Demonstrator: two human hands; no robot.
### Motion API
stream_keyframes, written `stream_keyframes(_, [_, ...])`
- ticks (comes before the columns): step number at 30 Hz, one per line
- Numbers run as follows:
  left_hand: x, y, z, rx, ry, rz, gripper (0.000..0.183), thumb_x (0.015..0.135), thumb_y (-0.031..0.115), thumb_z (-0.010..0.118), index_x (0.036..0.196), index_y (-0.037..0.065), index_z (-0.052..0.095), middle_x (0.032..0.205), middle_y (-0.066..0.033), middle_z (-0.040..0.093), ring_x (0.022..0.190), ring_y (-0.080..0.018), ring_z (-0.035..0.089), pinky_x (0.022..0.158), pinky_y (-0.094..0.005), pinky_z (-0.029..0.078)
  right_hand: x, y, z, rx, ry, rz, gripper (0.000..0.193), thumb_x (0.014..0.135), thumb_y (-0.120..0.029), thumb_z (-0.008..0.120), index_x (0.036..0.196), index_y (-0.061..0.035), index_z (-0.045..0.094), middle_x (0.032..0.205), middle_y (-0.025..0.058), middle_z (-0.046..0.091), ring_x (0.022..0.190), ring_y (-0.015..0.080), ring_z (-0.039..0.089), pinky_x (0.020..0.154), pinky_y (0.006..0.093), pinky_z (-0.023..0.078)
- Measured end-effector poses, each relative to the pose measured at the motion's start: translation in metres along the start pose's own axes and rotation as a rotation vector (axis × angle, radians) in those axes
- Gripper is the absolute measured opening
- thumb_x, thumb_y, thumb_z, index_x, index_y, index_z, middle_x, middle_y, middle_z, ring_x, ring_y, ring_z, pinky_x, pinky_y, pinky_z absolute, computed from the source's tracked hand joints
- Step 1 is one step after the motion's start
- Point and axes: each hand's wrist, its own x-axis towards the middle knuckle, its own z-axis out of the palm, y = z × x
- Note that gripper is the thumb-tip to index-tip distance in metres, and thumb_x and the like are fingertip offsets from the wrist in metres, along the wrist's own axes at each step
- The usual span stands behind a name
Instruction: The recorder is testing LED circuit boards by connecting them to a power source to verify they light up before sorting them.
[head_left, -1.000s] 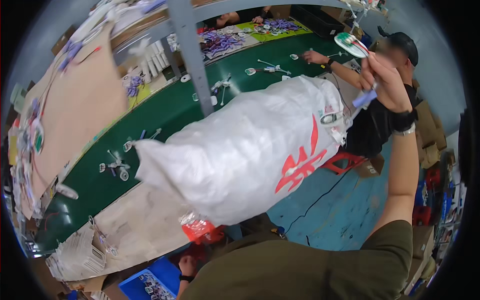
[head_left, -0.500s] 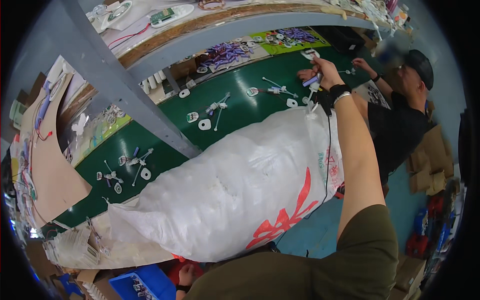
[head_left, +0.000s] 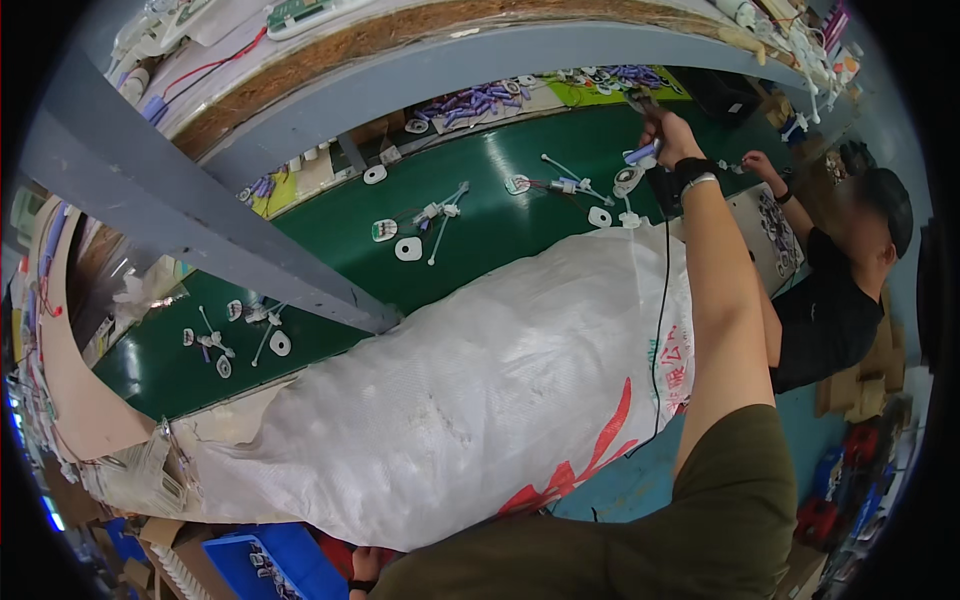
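Note:
My right hand [head_left: 677,138] reaches over the green work surface [head_left: 480,220], fingers closed around a small assembly with a purple battery cell [head_left: 641,154]. A round white part [head_left: 627,180] hangs just below it. By my wrist is a black piece [head_left: 662,188] with a cable running down. Darker fingers beside my right hand overlap it; whose they are is unclear. My left hand [head_left: 366,563] is low beside a blue bin [head_left: 225,560], its fingers too small and partly hidden to read. A large white woven sack [head_left: 430,400] lies between my body and the surface.
Battery-and-rod assemblies [head_left: 440,212] and white covers [head_left: 408,249] lie along the green surface. A grey post [head_left: 200,200] and shelf beam [head_left: 480,65] cross overhead. On the right sits a co-worker in a black shirt [head_left: 830,330], one hand near small parts.
The view has shifted, so the shelf and post look larger. My right hand is a little higher and farther right in the picture. My left hand stays low by the blue bin.

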Motion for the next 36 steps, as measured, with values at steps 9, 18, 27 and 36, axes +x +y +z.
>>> stream_keyframes(9, [0.012, 0.052, 0.006, -0.031, 0.014, 0.071, 0.031, 0.075, 0.025, 0.052, 0.092, -0.001, 0.055, 0.085, -0.0209, 0.057, 0.082, -0.0318, 0.056, 0.068, -0.0361, 0.043, 0.028, 0.140, -0.022, 0.148, -0.058, 0.323, 0.013, 0.082, -0.015, 0.046, 0.074, -0.0051, 0.047, 0.054, 0.0033, 0.042, 0.049, 0.0162, 0.041, 0.050, 0.0274, 0.038])
stream_keyframes(18, [0.008, 0.048, 0.007, 0.055, -0.010, -0.091, 0.031, 0.075, 0.025, 0.052, 0.093, -0.001, 0.055, 0.087, -0.0208, 0.057, 0.083, -0.0318, 0.055, 0.069, -0.0360, 0.043, 0.152, 0.018, -0.076, -1.713, 0.151, -0.916, 0.044, 0.066, -0.007, 0.054, 0.109, -0.0084, 0.042, 0.077, 0.0105, 0.053, 0.069, 0.0256, 0.052, 0.063, 0.0340, 0.044])
stream_keyframes(27, [0.004, 0.058, 0.008, 0.061, -0.011, -0.043, 0.031, 0.075, 0.025, 0.052, 0.094, -0.001, 0.054, 0.088, -0.0207, 0.057, 0.085, -0.0318, 0.055, 0.070, -0.0358, 0.042, 0.065, 0.090, -0.019, -0.946, -0.373, 0.023, 0.028, 0.075, -0.028, 0.052, 0.096, -0.0092, 0.053, 0.080, 0.0006, 0.056, 0.071, 0.0123, 0.054, 0.053, 0.0245, 0.036])
stream_keyframes(36, [0.004, 0.079, 0.008, 0.040, 0.014, 0.164, 0.032, 0.075, 0.025, 0.052, 0.095, -0.001, 0.054, 0.089, -0.0205, 0.057, 0.086, -0.0318, 0.054, 0.071, -0.0357, 0.042, 0.007, 0.062, -0.045, -0.937, -0.292, 0.004, 0.021, 0.074, -0.018, 0.053, 0.089, -0.0033, 0.054, 0.077, 0.0037, 0.055, 0.065, 0.0120, 0.052, 0.051, 0.0220, 0.040])
